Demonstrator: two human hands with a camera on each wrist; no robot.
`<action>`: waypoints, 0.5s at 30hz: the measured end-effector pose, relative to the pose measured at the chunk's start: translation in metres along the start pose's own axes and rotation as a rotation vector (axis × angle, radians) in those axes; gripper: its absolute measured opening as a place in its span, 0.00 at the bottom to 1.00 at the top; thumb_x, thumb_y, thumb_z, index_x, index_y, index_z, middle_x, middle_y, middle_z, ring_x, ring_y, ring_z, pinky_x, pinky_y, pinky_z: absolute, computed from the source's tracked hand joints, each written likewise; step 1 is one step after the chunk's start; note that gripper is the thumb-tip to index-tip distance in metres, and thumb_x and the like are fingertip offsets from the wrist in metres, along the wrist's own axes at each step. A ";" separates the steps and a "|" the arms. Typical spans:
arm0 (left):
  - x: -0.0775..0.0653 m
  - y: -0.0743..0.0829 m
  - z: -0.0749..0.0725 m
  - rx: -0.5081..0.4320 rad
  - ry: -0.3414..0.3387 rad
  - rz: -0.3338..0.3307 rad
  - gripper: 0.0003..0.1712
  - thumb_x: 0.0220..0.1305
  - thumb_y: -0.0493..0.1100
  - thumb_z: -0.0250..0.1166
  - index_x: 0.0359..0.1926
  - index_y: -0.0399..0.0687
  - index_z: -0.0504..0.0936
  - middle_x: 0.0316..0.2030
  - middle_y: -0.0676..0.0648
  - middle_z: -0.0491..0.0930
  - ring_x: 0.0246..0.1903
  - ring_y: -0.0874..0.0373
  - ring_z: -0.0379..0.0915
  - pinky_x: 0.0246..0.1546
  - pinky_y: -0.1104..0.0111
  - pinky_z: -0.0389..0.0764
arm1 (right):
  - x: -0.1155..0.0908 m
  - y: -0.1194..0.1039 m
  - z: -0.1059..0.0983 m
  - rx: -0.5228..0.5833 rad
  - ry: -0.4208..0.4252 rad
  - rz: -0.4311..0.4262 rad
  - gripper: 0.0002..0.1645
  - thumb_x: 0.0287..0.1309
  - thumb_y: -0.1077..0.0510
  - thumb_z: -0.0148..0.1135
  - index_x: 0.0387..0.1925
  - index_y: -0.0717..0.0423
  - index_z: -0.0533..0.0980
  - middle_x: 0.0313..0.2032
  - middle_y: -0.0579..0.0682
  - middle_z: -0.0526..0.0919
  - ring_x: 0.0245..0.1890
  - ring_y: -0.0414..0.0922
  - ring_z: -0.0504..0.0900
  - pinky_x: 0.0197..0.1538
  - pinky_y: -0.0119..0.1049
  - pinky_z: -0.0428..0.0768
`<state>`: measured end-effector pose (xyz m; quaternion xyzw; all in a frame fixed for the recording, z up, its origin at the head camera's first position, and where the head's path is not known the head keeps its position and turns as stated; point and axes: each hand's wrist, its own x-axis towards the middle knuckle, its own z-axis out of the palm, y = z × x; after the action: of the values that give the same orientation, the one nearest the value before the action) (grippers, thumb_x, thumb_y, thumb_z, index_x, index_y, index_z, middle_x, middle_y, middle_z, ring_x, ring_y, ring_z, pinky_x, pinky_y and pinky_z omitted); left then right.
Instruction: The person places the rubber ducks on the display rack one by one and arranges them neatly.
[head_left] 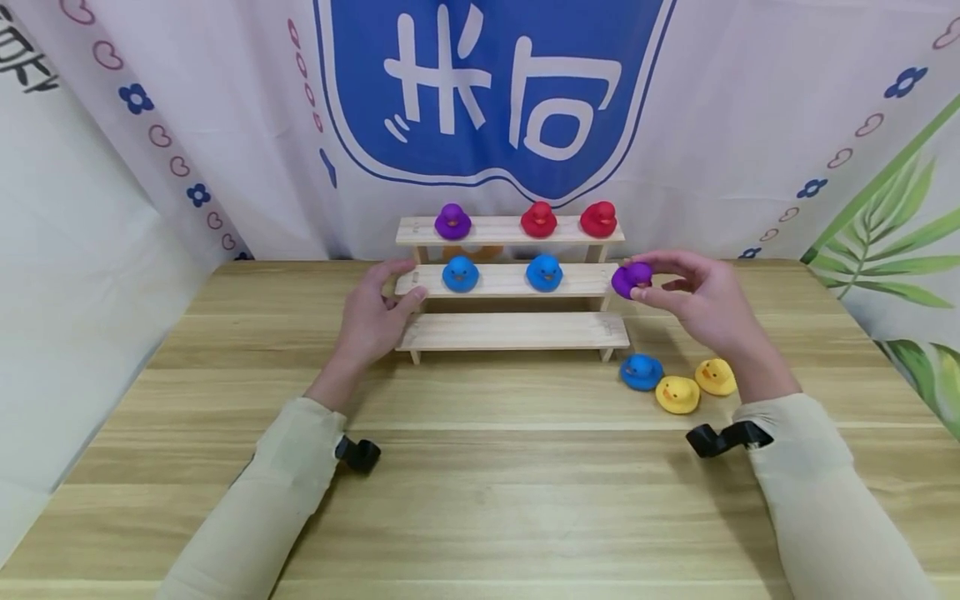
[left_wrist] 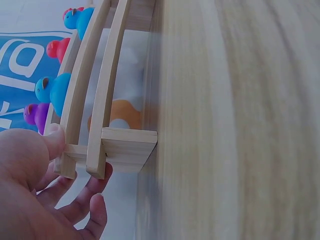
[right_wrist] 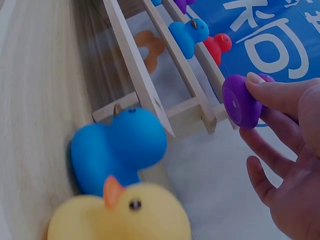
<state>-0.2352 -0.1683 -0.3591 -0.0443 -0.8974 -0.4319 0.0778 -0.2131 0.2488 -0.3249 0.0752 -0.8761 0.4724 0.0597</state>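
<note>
A three-step wooden display rack [head_left: 513,333] stands on the table. My left hand [head_left: 372,312] grips the left end of its middle shelf [head_left: 498,287], thumb on top and fingers curled around the end. My right hand [head_left: 701,296] pinches a purple rubber duck [head_left: 632,280] between thumb and fingers, beside the right end of that shelf. In the right wrist view the duck [right_wrist: 241,102] is tilted, its flat base showing. Two blue ducks, one left [head_left: 460,273] and one right [head_left: 543,272], sit on the middle shelf. The top shelf bears a purple duck [head_left: 452,221] and two red ducks [head_left: 539,219].
On the table right of the rack, below my right forearm, lie a blue duck [head_left: 641,372] and two yellow ducks [head_left: 678,394]. Behind the rack hangs a white cloth with a blue emblem [head_left: 495,158]. The bottom shelf [head_left: 513,332] holds no ducks.
</note>
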 end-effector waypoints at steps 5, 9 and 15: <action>0.000 0.000 0.000 -0.001 0.004 0.005 0.28 0.78 0.49 0.65 0.74 0.51 0.75 0.74 0.44 0.72 0.34 0.50 0.75 0.34 0.68 0.77 | 0.009 -0.006 0.009 0.032 -0.008 0.000 0.26 0.67 0.49 0.74 0.64 0.47 0.81 0.56 0.43 0.88 0.57 0.37 0.79 0.53 0.24 0.79; 0.000 -0.001 0.000 -0.004 0.003 0.006 0.28 0.78 0.49 0.65 0.74 0.51 0.75 0.74 0.44 0.72 0.33 0.50 0.75 0.33 0.68 0.78 | 0.013 -0.009 0.014 0.029 -0.019 0.026 0.27 0.68 0.50 0.73 0.66 0.46 0.80 0.60 0.47 0.86 0.59 0.38 0.76 0.55 0.27 0.77; 0.001 -0.002 0.000 0.000 0.004 0.003 0.28 0.78 0.49 0.65 0.74 0.51 0.75 0.74 0.44 0.72 0.33 0.52 0.75 0.33 0.68 0.78 | 0.019 -0.012 0.022 0.019 -0.028 0.038 0.26 0.70 0.50 0.71 0.67 0.44 0.79 0.63 0.51 0.84 0.63 0.42 0.75 0.58 0.33 0.76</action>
<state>-0.2364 -0.1695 -0.3604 -0.0449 -0.8973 -0.4317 0.0802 -0.2303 0.2225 -0.3242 0.0656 -0.8737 0.4805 0.0377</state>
